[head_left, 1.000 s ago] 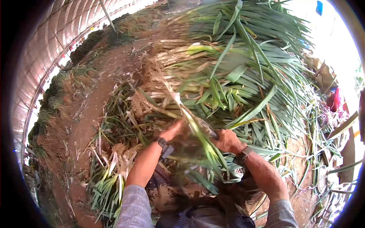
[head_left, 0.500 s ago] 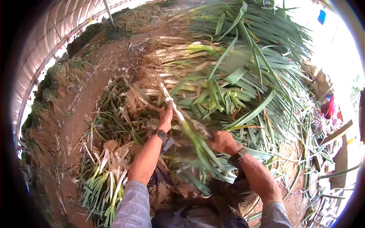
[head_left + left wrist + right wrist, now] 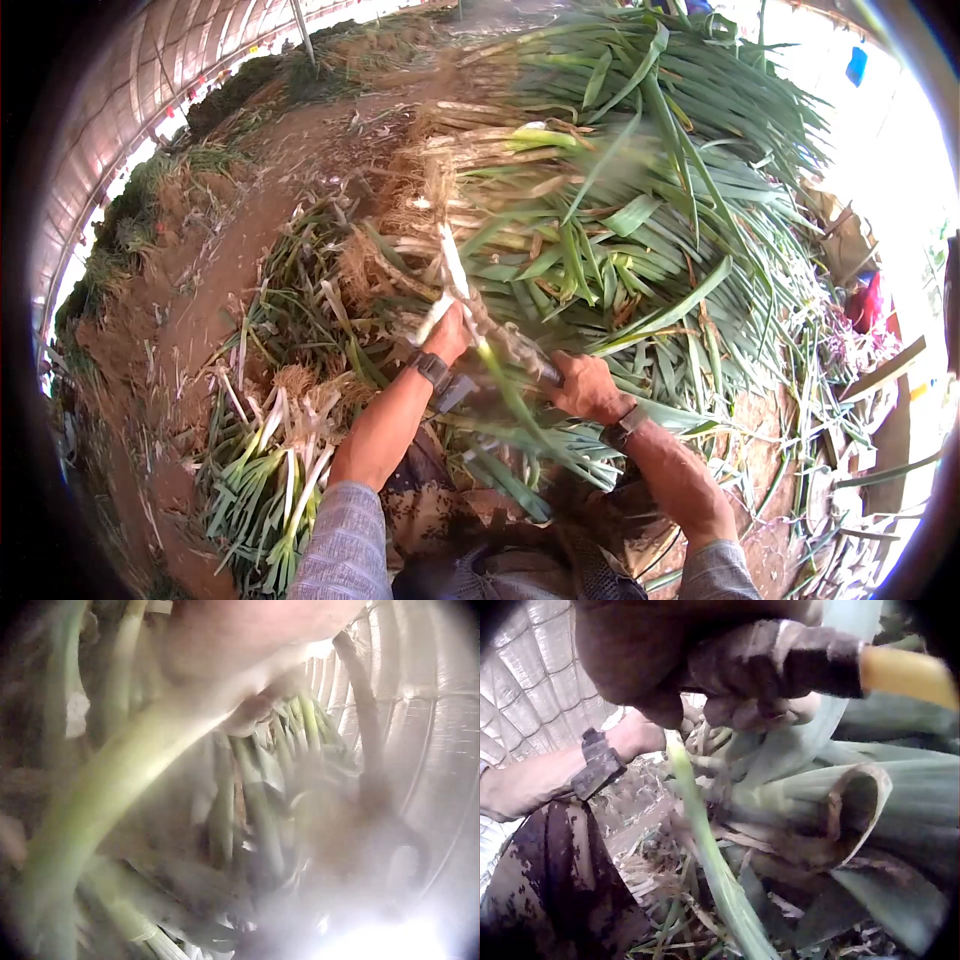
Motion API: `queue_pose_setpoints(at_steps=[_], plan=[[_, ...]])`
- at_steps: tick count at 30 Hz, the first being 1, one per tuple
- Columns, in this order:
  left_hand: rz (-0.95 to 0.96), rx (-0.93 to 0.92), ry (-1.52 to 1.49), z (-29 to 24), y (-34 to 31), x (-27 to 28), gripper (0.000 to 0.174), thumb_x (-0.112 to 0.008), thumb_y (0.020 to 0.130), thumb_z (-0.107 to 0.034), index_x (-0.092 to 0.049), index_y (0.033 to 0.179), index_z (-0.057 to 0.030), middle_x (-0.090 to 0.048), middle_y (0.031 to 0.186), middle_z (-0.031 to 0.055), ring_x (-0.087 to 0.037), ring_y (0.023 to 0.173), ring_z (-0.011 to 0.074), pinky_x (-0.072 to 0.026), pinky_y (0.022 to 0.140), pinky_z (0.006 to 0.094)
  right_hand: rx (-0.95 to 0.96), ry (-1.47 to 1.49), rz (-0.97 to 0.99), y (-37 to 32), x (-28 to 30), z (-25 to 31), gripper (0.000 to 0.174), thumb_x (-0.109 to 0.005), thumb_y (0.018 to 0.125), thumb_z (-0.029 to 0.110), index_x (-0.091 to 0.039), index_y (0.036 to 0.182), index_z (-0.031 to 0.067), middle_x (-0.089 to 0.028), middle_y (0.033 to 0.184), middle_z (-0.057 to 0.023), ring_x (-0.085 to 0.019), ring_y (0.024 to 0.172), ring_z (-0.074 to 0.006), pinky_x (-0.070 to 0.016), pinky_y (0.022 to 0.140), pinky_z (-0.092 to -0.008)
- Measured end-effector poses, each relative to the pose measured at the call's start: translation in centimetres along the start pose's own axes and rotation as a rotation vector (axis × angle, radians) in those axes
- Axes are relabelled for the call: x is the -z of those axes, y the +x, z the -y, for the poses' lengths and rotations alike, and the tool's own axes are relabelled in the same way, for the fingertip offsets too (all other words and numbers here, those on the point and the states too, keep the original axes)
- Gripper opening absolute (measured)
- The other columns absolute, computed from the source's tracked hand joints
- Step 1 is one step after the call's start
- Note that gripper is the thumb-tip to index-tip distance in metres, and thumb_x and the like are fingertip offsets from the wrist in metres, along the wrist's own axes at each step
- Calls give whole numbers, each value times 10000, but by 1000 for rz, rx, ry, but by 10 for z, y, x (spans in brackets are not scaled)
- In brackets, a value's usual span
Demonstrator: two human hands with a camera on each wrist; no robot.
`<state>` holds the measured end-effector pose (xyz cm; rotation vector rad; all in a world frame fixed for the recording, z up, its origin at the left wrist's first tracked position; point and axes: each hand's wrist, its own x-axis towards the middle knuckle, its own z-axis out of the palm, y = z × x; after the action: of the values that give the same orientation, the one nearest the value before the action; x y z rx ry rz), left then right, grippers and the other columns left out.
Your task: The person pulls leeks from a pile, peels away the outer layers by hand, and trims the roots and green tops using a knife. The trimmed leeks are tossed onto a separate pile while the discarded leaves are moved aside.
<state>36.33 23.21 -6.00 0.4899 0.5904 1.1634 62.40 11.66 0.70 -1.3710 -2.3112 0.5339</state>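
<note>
My left hand [image 3: 448, 335] grips a leek [image 3: 452, 262] around its pale shaft. The root end points away and the green leaves trail toward my lap. A whitish strip sticks out to the left beside the fingers. In the left wrist view the leek's shaft [image 3: 124, 784] runs close past the lens, under the hand. My right hand [image 3: 585, 388] holds a slim tool with a dark tape-wrapped handle [image 3: 821, 664] and a yellow end. From that hand a mottled brownish length [image 3: 510, 345] reaches toward the leek, blurred where they cross.
A large heap of leeks [image 3: 650, 200] lies ahead and to the right, roots to the left. A smaller bundle of whiter leeks [image 3: 285, 465] lies at the lower left. Loose trimmings [image 3: 310, 270] cover ground beside the bare soil [image 3: 220, 290]. A ribbed cover [image 3: 120, 120] arches at left.
My left hand slid up the leek's white part, then came back down it, and a pale strip now stands out at the left. The right hand has barely moved.
</note>
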Motion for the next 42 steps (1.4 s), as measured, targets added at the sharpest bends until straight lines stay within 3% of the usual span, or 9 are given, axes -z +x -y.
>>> queue_pose_setpoints(at_steps=[4,10,15,17,21,28,33,40,42], plan=[[-455,-52,140,-3,-17,-58,452,-403,981,-490,-440,691,-145,-387,542,-1,-417,468,186,-376,456,339,-98,4,49,6,4,8,345,-624,822,308,-606,1051,50,-660,837,-234,-642,760,-420,-509,670,-507],[-167,25,45,-23,-23,-41,453,-402,984,-507,-459,704,-156,-356,535,-1,-366,486,175,-347,454,324,-56,2,-73,9,2,12,342,-627,821,320,-614,1045,62,-659,818,-240,-635,783,-432,-504,705,-515],[-130,-2,139,-22,-24,-33,468,-398,993,-480,-454,664,-151,-336,502,-2,-352,461,177,-333,443,320,-76,6,-24,17,4,16,361,-625,827,341,-616,1057,63,-667,903,-232,-635,832,-431,-503,736,-517],[-306,-4,22,-26,-20,-34,428,-412,996,-450,-464,711,-135,-389,532,6,-383,486,177,-366,459,347,0,25,-21,16,6,17,371,-623,831,349,-617,1067,64,-666,919,-234,-635,848,-431,-504,743,-516],[-348,-331,0,-41,-18,-24,373,-406,1006,-446,-552,949,-108,-545,751,35,-499,644,184,-440,557,339,-17,19,-13,9,2,14,375,-635,819,340,-619,1055,49,-659,858,-239,-634,813,-432,-505,724,-510],[-187,-421,39,-47,-23,-17,206,-560,966,-315,-563,1031,-119,-586,880,29,-576,802,182,-494,654,373,-125,-42,66,12,-9,4,410,-626,789,371,-626,1013,28,-666,890,-263,-649,841,-422,-496,757,-516],[-93,-377,70,-32,-20,-14,210,-619,929,-190,-609,1107,-80,-626,1019,52,-577,944,197,-471,873,409,-138,-3,26,20,-10,10,437,-607,811,420,-619,992,22,-662,855,-254,-644,826,-426,-495,753,-513],[-48,-250,228,-30,-40,-39,328,-692,892,-317,-612,1125,-100,-603,969,18,-562,958,186,-464,878,401,-27,33,-86,29,-1,25,427,-605,829,440,-625,960,34,-661,840,-239,-644,823,-419,-505,746,-498],[-14,-196,264,-31,-45,-39,328,-690,891,-355,-603,1108,-124,-593,955,6,-553,956,179,-465,885,421,-212,85,-106,31,5,27,413,-622,819,426,-630,933,29,-660,836,-235,-644,803,-419,-511,737,-492]])
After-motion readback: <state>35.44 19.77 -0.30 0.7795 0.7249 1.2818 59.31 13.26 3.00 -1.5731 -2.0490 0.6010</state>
